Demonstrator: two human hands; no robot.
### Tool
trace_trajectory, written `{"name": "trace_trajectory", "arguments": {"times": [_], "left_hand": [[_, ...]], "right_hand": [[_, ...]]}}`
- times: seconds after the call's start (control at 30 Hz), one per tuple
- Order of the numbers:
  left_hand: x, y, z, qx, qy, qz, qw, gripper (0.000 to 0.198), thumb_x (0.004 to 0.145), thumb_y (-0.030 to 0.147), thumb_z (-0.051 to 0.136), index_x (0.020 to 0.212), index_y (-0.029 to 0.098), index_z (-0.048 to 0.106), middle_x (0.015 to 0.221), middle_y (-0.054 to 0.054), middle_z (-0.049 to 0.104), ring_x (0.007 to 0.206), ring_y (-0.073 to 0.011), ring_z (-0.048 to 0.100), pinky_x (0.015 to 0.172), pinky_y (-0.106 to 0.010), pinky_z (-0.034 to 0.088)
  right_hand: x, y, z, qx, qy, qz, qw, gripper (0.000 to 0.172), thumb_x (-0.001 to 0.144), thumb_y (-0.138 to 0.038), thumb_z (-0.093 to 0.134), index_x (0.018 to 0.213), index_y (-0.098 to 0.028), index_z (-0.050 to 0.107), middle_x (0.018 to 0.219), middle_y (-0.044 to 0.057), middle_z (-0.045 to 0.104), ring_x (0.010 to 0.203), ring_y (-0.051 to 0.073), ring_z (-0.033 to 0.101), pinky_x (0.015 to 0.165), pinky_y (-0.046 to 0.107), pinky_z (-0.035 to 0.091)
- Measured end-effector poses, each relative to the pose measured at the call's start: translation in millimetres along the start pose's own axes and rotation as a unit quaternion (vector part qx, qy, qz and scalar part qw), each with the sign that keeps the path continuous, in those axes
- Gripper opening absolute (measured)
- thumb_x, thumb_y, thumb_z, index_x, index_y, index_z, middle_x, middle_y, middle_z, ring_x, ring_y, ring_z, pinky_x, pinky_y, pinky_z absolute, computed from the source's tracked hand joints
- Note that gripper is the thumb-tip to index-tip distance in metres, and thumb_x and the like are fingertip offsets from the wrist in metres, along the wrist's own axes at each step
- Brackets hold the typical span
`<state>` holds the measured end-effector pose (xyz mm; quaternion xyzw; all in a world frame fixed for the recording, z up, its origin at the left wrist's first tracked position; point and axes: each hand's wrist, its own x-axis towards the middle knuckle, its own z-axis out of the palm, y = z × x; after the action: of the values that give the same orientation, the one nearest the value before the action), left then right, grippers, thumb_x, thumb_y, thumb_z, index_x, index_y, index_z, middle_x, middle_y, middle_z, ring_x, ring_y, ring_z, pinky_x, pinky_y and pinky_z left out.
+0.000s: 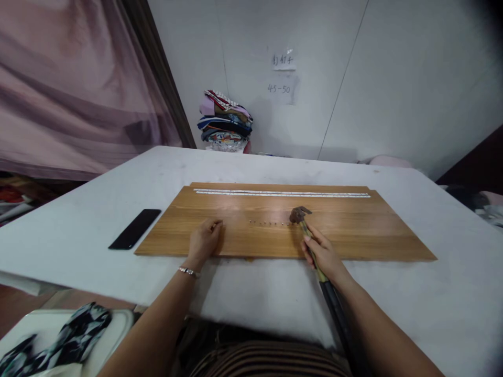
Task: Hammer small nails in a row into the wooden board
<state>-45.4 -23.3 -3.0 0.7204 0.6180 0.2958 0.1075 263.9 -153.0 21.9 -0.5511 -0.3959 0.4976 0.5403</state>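
A wooden board [353, 230] lies flat on the white table [98, 220]. A short row of nails [269, 223] stands in the board's middle. My right hand [324, 256] is closed round the handle of a hammer [301, 214], whose rusty head rests at the right end of the nail row. My left hand [204, 240] lies on the board left of the nails, fingers curled under in a loose fist; what it holds, if anything, is hidden. A bracelet sits on that wrist.
A long white strip [283, 193] runs along the board's far edge. A black phone [135, 228] lies on the table left of the board. Folded clothes [225, 121] are stacked against the back wall. A curtain hangs at left; a patterned cloth [58, 340] lies at bottom left.
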Motion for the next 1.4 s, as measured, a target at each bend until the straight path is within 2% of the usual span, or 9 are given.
{"name": "trace_trajectory", "arguments": {"times": [0.4,1.13,1.4], "left_hand": [[-1.5,1.3,-0.5,0.007,-0.015,-0.038,0.999,0.034,0.085,0.04,0.043,0.1,0.021,0.067,0.1,-0.006,0.072,0.091,-0.0201,0.065,0.078,-0.029,0.047],[0.4,0.9,-0.3,0.019,-0.016,-0.037,0.999,0.034,0.084,0.041,0.044,0.098,0.022,0.068,0.098,-0.006,0.072,0.087,-0.0205,0.065,0.076,-0.03,0.048],[2.0,1.0,-3.0,-0.001,-0.026,-0.044,0.999,0.035,0.083,0.043,0.044,0.095,0.021,0.069,0.094,-0.006,0.072,0.085,-0.0203,0.065,0.073,-0.029,0.048]], "right_hand": [[0.0,-0.2,0.0,0.003,0.003,0.01,1.0,0.067,0.082,-0.038,0.056,0.144,-0.02,0.038,0.062,-0.006,0.052,0.035,0.006,0.039,0.028,0.017,0.031],[-0.2,-1.9,1.6,0.006,0.001,0.041,0.999,0.067,0.081,-0.036,0.057,0.144,-0.021,0.039,0.061,-0.006,0.053,0.033,0.005,0.039,0.028,0.017,0.03],[-0.5,-4.1,-3.5,0.042,0.018,0.009,0.999,0.062,0.084,-0.038,0.056,0.142,-0.021,0.041,0.063,-0.006,0.054,0.035,0.005,0.04,0.029,0.017,0.033]]}}
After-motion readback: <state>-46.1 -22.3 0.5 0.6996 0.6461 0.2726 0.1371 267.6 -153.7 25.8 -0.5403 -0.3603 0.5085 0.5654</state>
